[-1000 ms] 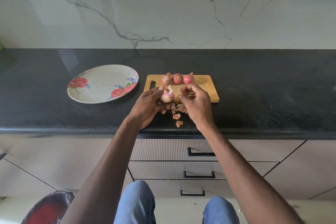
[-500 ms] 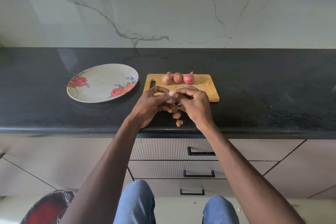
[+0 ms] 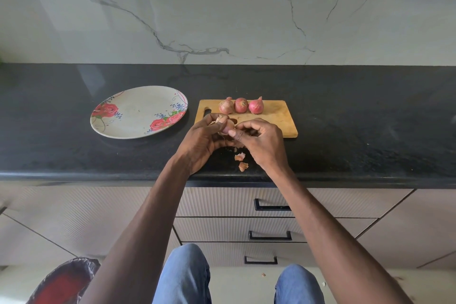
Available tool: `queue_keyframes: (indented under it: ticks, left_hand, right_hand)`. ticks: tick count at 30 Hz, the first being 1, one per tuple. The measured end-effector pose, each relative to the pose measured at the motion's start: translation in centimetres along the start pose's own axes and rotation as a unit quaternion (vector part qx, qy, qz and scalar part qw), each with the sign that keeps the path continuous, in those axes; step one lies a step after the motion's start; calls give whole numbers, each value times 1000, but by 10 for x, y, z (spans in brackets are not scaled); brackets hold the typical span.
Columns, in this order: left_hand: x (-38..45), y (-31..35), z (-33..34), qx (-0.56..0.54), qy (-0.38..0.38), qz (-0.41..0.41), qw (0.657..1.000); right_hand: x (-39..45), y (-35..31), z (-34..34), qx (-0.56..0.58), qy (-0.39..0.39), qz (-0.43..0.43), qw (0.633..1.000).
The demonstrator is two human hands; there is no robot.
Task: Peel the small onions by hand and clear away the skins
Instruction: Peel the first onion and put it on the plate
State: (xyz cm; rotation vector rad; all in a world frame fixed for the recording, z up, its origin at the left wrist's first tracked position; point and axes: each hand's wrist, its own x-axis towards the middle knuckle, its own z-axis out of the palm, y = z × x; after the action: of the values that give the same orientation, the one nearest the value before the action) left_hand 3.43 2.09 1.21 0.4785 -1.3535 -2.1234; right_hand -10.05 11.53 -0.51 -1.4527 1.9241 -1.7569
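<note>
Head view, hands point(image 3: 232, 140) gripping half-peeled onion point(image 3: 225, 126), pale, skin flaking

The bench point(image 3: 345, 118) is black with a fine pale speckle, and behind it at twelve o'clock the wall point(image 3: 222, 7) is white marble with grey veins. At nine o'clock from the pale tan wooden cutting board point(image 3: 278, 116) lies a cream plate point(image 3: 138, 106) patterned with red roses, green leaves and small blue flecks. Three onions point(image 3: 241, 105) along the board's far edge run pinkish-tan to deep pink-red, and the skin scraps point(image 3: 241, 161) on the bench at six o'clock are orange-brown.
</note>
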Motion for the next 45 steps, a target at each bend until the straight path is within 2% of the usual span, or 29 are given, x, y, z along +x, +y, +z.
queue_keyframes:
  ticks: [11,20,23,27,29,37,45]
  left_hand:
    - [0,0,1,-21,6,-16,1000]
    - [-3,1,2,13,-1,0,1000]
    - [-4,1,1,-6,14,9,1000]
    - [-3,1,-1,-36,32,10,999]
    - [-1,1,-1,-27,40,1,999]
    - [-5,4,3,-8,48,-14,999]
    - [-3,2,-1,0,74,6,997]
  right_hand:
    - [-2,1,-3,-29,17,-19,999]
    - [0,0,-3,-10,41,36,998]
    - [-2,0,-4,-10,70,-5,998]
    - [-8,-3,0,-44,24,-109,993]
    - [-9,-3,3,-75,18,-130,989]
    - [-7,-2,2,-84,54,-130,986]
    - [-4,2,0,-43,-10,-114,993]
